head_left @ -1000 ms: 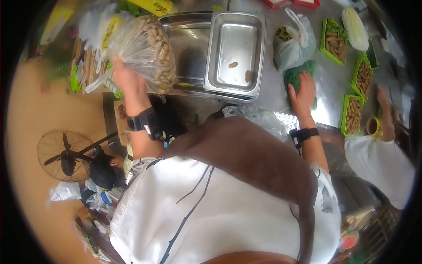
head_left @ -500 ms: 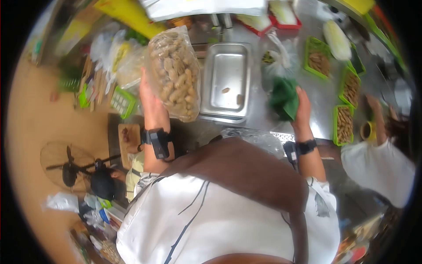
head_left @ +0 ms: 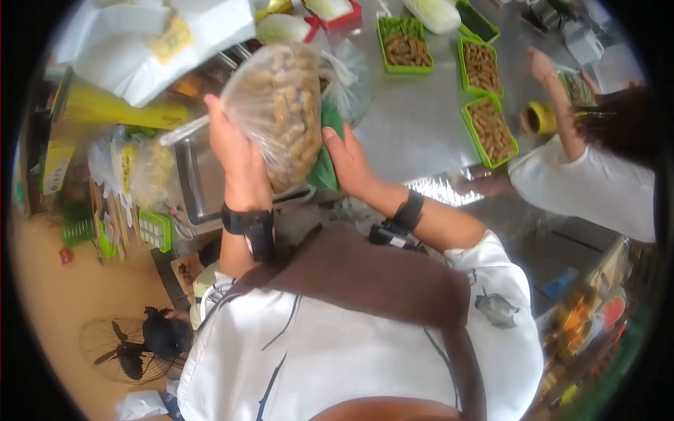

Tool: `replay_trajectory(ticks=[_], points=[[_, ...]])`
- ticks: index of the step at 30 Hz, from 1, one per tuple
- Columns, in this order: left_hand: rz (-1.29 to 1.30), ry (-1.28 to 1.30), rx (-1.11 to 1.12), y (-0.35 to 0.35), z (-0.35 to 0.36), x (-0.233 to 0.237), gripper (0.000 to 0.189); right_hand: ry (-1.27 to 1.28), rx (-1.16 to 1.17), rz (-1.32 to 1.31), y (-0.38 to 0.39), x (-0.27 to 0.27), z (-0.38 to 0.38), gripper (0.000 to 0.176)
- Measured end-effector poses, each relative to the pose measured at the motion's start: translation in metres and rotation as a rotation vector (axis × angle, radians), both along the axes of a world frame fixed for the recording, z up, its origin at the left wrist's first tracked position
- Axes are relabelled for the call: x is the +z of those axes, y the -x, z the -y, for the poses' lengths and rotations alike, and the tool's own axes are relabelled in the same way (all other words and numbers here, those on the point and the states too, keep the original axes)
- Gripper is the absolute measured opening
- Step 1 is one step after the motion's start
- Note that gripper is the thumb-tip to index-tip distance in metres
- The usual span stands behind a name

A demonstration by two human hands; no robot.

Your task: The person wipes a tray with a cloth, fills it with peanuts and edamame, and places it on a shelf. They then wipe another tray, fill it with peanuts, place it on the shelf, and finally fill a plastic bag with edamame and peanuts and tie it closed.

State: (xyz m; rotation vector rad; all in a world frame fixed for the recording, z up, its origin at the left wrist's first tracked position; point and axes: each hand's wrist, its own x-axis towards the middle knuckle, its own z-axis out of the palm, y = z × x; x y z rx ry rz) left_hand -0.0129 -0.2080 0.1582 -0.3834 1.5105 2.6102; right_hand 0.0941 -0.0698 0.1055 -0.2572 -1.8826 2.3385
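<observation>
A clear plastic bag of peanuts [head_left: 284,116] is held up in front of me, over the right part of a metal tray [head_left: 193,172]. My left hand [head_left: 239,151] grips the bag from its left side. A green cloth [head_left: 325,165] lies against the bag's right side, and my right hand [head_left: 351,158] presses on it with the fingers partly spread. Whether those fingers grip the cloth is unclear. Behind the cloth sits a knotted, translucent bag [head_left: 347,81].
Green trays of peanuts [head_left: 490,131] and a green tray with peanuts and green vegetables [head_left: 405,45] stand on the metal table [head_left: 414,119]. A co-worker [head_left: 583,168] reaches in from the right. A yellow cup [head_left: 538,118] is beside them. A fan [head_left: 126,349] stands lower left.
The view has turned to the right. My right hand and the green cloth have come over to the peanut bag, which they now touch. The bag is turned.
</observation>
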Motion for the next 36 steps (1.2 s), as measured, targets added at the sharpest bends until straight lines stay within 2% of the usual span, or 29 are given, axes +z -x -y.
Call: replay_trajectory(ticks=[1,3,6,9,11,12,14,16,17,21,24,26,29,32,34,36], points=[[-0.020,-0.060,0.010,0.000,-0.004,0.005,0.046,0.074,0.069,0.019,-0.005,-0.020,-0.004,0.044],[-0.043,-0.168,0.048,0.006,-0.013,0.011,0.046,0.033,0.026,0.059,-0.017,-0.017,-0.017,0.043],[-0.050,-0.169,0.046,0.005,-0.015,0.016,0.047,-0.169,-0.110,0.164,-0.021,-0.012,-0.062,0.043],[-0.028,-0.166,0.051,0.007,-0.012,0.008,0.047,-0.128,-0.152,0.233,-0.015,-0.034,-0.118,0.050],[0.001,-0.136,0.068,0.007,-0.017,0.008,0.047,-1.139,-0.214,0.191,-0.019,-0.079,-0.142,0.058],[0.033,-0.108,0.090,0.007,-0.021,0.008,0.047,-1.146,-0.233,0.192,-0.022,-0.091,-0.144,0.058],[0.051,-0.170,0.052,0.010,-0.030,0.001,0.046,-1.485,-0.194,0.052,-0.032,-0.104,-0.147,0.065],[0.068,-0.188,-0.011,0.009,-0.035,-0.006,0.045,-1.449,-0.197,0.081,-0.030,-0.112,-0.148,0.065],[0.080,-0.090,0.056,0.009,-0.041,-0.010,0.044,-1.420,-0.211,0.077,-0.033,-0.114,-0.146,0.066],[0.046,-0.159,0.073,0.014,-0.045,-0.018,0.041,-1.381,-0.208,0.087,-0.029,-0.114,-0.147,0.069],[0.032,-0.098,0.178,0.015,-0.035,0.005,0.041,-1.364,-0.178,0.137,-0.028,-0.109,-0.147,0.071],[-0.001,-0.113,0.174,0.016,-0.015,0.011,0.041,-1.408,-0.157,0.186,-0.014,-0.085,-0.142,0.073],[-0.070,-0.031,0.242,0.013,0.015,0.022,0.040,-1.321,-0.203,0.021,0.033,-0.039,-0.115,0.076],[-0.114,-0.079,0.337,0.004,0.055,0.029,0.039,-1.154,-0.038,-0.158,0.092,-0.037,-0.078,0.081],[-0.144,-0.041,0.493,-0.004,0.092,0.034,0.039,-1.297,0.150,0.007,0.125,-0.059,-0.063,0.074],[-0.156,0.023,0.620,-0.012,0.111,0.032,0.040,-1.476,0.251,-0.050,0.143,-0.087,-0.078,0.058]])
